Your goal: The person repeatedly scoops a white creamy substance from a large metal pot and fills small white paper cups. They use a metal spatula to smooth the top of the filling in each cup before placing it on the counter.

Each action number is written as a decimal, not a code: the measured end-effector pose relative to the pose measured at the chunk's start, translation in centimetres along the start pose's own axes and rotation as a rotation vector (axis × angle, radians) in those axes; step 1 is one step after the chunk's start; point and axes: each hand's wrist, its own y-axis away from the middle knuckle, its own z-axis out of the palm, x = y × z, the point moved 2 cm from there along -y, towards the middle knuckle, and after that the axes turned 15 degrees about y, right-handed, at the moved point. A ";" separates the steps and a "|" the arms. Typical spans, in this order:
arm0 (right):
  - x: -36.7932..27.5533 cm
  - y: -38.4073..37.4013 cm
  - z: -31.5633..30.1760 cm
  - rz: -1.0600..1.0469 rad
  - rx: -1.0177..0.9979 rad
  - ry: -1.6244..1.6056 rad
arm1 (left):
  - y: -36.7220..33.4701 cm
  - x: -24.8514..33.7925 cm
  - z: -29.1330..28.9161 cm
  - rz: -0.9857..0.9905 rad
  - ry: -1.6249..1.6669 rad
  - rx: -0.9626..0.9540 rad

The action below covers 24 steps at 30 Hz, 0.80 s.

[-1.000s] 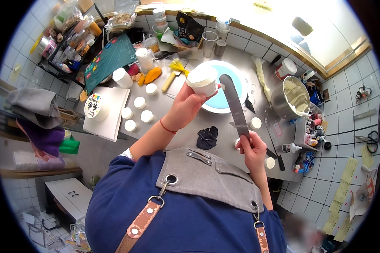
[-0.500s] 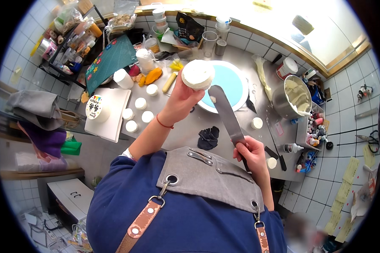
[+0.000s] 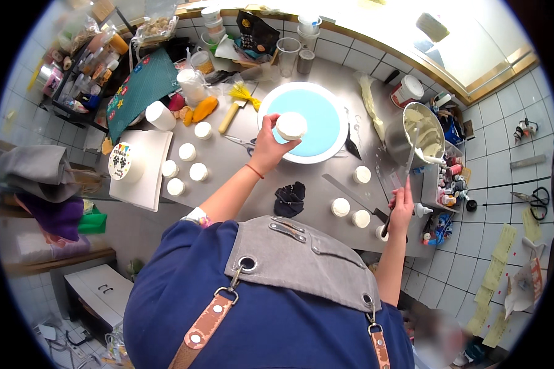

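My left hand grips a small round cake coated in white cream, holding it up in front of the round blue-topped turntable. Over at the right, my right hand is closed round the handle of an icing spatula. Its blade points away from me and its tip reaches the pale cream in the steel pot. Several small white cakes stand on the steel table, such as one left of my right hand and another on the left side.
A decorated white cake sits on a white board at the left. Scissors, a black crumpled cloth and a long knife-like blade lie on the table. A box of small bottles stands beside the pot.
My right hand has swung the spatula from beside the small cake over to the pot. My left hand still holds the cake, now farther from the camera. The view has shifted slightly.
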 end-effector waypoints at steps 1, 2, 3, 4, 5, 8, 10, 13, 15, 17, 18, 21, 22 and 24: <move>0.9 -1.3 -0.8 -0.003 0.047 0.099 | -0.2 -1.3 0.4 -0.015 -0.094 0.022; 2.1 -2.7 -1.6 -0.019 0.108 0.219 | -0.4 -2.4 0.9 -0.030 -0.185 0.037; 3.6 -4.2 -2.4 -0.035 0.168 0.339 | -0.7 -3.2 1.6 -0.051 -0.250 0.078; 4.1 -5.5 -2.9 -0.053 0.221 0.456 | -1.1 -3.9 2.1 -0.045 -0.302 0.091; 4.7 -6.6 -3.3 -0.052 0.273 0.547 | -1.7 -4.7 2.6 -0.039 -0.353 0.104; 6.2 -9.6 -3.7 -0.283 0.457 0.841 | -3.1 -7.7 3.8 -0.050 -0.487 0.140; 6.3 -10.9 -3.3 -0.382 0.508 0.981 | -3.2 -8.5 4.2 -0.058 -0.607 0.125; 6.4 -9.9 -2.7 -0.151 0.454 1.123 | -2.9 -10.0 4.0 -0.124 -0.638 0.088; 7.0 -7.6 -2.6 -0.133 0.456 1.118 | -3.0 -10.3 4.0 -0.153 -0.608 0.060; 7.4 -3.7 -2.4 -0.084 0.401 1.075 | -2.9 -10.4 3.6 -0.161 -0.598 0.044; 7.3 -1.2 -2.7 -0.060 0.377 1.052 | -2.8 -9.9 3.7 -0.159 -0.587 0.016; 6.0 6.4 -3.0 -0.020 0.332 1.059 | -2.9 -9.7 3.4 -0.169 -0.555 -0.053; 5.3 7.7 -2.3 0.006 0.293 1.035 | -2.6 -9.8 3.3 -0.135 -0.561 -0.028; 2.3 8.1 -0.8 -0.037 0.229 1.015 | -2.6 -10.8 2.7 -0.115 -0.496 0.003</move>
